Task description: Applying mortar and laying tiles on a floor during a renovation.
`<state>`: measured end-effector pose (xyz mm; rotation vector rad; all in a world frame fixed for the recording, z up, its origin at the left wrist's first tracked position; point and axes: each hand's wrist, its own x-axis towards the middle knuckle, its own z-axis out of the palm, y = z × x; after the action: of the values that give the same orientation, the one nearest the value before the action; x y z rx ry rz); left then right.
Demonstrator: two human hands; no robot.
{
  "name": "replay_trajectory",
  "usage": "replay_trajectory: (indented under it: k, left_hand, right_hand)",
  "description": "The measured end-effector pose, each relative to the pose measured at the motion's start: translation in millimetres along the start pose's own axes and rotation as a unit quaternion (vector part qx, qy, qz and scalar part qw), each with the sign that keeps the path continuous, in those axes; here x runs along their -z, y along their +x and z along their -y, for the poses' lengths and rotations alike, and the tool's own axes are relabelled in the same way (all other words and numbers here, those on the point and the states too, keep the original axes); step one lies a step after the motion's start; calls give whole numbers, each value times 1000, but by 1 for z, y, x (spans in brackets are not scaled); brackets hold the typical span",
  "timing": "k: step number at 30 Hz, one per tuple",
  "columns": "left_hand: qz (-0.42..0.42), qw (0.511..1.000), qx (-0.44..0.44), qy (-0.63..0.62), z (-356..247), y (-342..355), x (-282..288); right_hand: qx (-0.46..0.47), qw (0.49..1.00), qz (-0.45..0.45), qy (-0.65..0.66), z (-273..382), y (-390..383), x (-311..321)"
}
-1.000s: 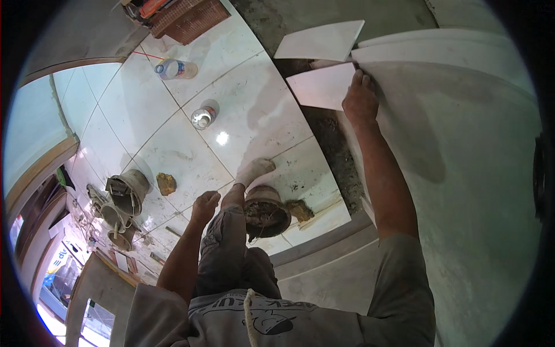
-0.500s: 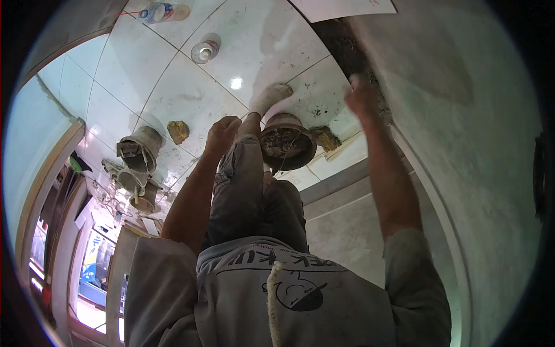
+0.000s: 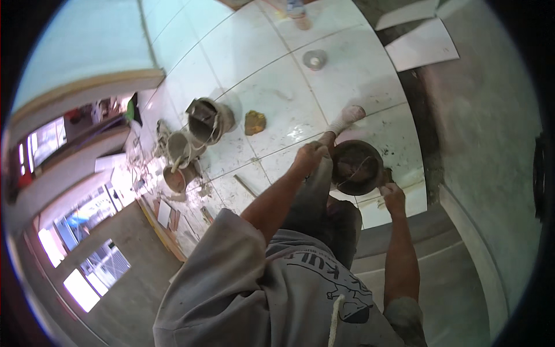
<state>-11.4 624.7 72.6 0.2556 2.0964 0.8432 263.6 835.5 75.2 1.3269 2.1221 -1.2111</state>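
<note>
My left hand [image 3: 313, 155], its fingers curled closed, rests on my bent knee with nothing visible in it. Beside that leg stands a bucket [image 3: 370, 188] with a thin handle across its mouth and a dark inside. My right hand [image 3: 394, 198] is down at the bucket's right rim, fingers bent closed. Just above its fingers lies a brownish lump [image 3: 389, 174], partly hidden; whether I grip this lump, the rim or something else, I cannot make out. My sock-covered foot [image 3: 348, 115] is on the white tiles beyond the bucket.
A yellow-brown sponge-like lump [image 3: 255, 122] lies on the tiles beside a bucket [image 3: 226, 118] with a dark block in it. More dirty buckets [image 3: 180, 178] stand nearby. A clear plastic cup [image 3: 315, 59] and white boards [image 3: 425, 45] are farther off. A dark gap [image 3: 417, 110] edges the tiles.
My right hand has come from over the dark gap down to the bucket's rim. My left hand stays on my knee. The view has swung left, showing more of the doorway side.
</note>
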Motion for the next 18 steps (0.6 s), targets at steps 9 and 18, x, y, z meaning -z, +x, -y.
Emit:
replay_trajectory:
  k: [9, 18]
  left_hand:
    - [-98, 979, 155, -90, 84, -121, 117]
    - [-322, 865, 309, -231, 274, -60, 243]
  right_hand:
    - [39, 989, 30, -138, -16, -62, 6]
    - [-121, 985, 36, -119, 112, -71, -67]
